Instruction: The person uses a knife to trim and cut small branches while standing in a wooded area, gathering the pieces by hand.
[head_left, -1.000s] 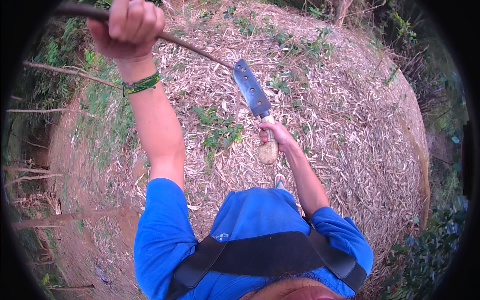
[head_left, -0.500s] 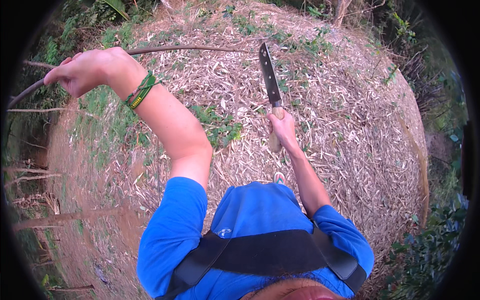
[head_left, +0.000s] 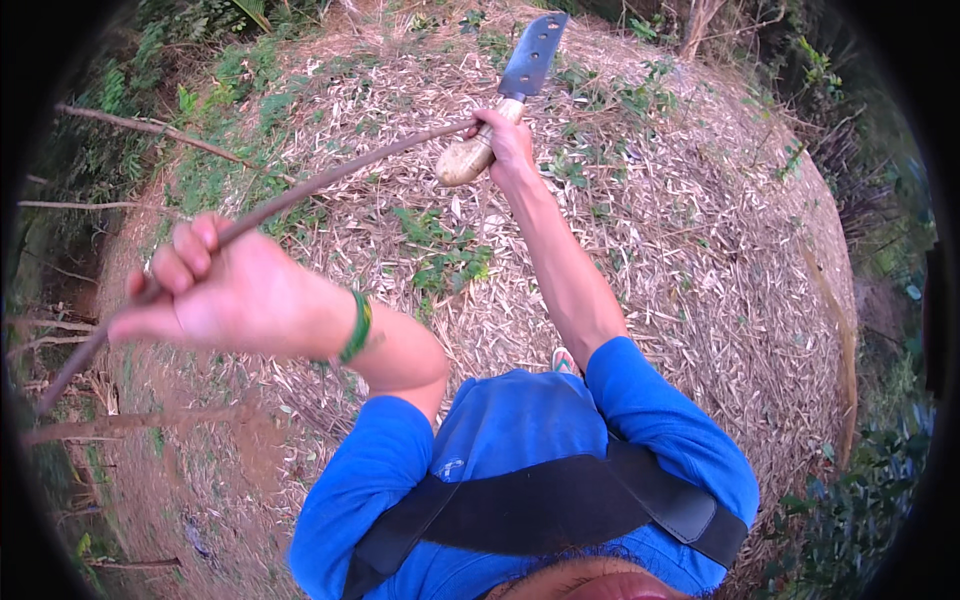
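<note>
A long thin brown stick [head_left: 330,178] runs slantwise across the left half of the view, its lower end near the left rim. My left hand [head_left: 235,295], slightly blurred, wraps its fingers round the stick. Farther out, my right hand [head_left: 512,145] is closed on a large knife [head_left: 530,62] with a broad dark blade, a row of holes and a pale wooden handle. The blade points up and away from me. The stick's thin far end meets the thumb and fingers of my right hand beside the handle; whether they pinch it, I cannot tell for certain.
Dry leaf litter [head_left: 680,260] covers the ground, with a low green plant [head_left: 447,258] in front of me. Bare branches [head_left: 170,130] reach in at the left. Dense bushes [head_left: 850,530] line the right edge. My sandalled foot [head_left: 563,360] shows below.
My left hand has come down and toward me with the stick, which now slants. My right hand has moved up and left with the knife, meeting the stick's thin end; the blade now tilts right.
</note>
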